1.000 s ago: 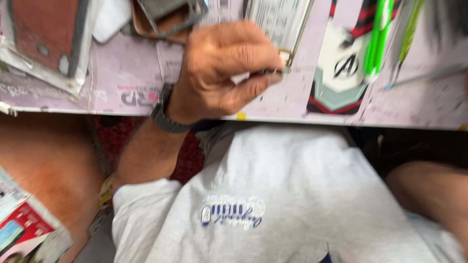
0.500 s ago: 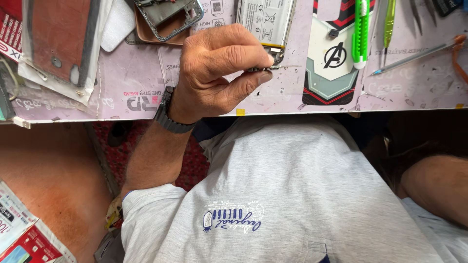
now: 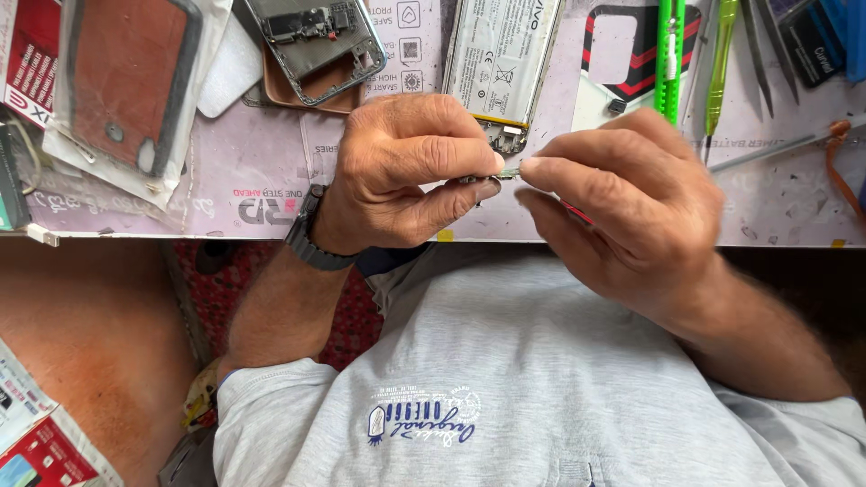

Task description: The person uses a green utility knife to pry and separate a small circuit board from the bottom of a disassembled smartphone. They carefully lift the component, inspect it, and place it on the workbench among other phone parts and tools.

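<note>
The work surface is a pale lilac printed mat over a tabletop [image 3: 271, 194], its near edge running just above the person's grey shirt.

Nearest, over that edge, both hands meet. The left hand [image 3: 406, 176], a dark watch on its wrist, has its grip pinched together on a small thin metallic part [image 3: 507, 171], thumb below and forefinger above. The right hand [image 3: 622, 207] comes in from the other side, its grip also closed on the same part's end; a thin red item shows under its fingers, kind unclear. The part is held in the air between the two hands, clear of the mat.

Judgement: the piece is tiny, so a light, steady pinch with wrists braced against the tabletop edge would serve best, keeping it over the mat in case it drops.

Just behind lies a flat silver-white phone battery [image 3: 501, 54]. Left of it, an opened phone frame with exposed dark circuitry [image 3: 316, 41], then a brown phone back in a clear plastic sleeve [image 3: 126, 86]. Right of the battery lie a white, red and black phone case [image 3: 622, 63] and green-handled tools [image 3: 669, 54].
</note>
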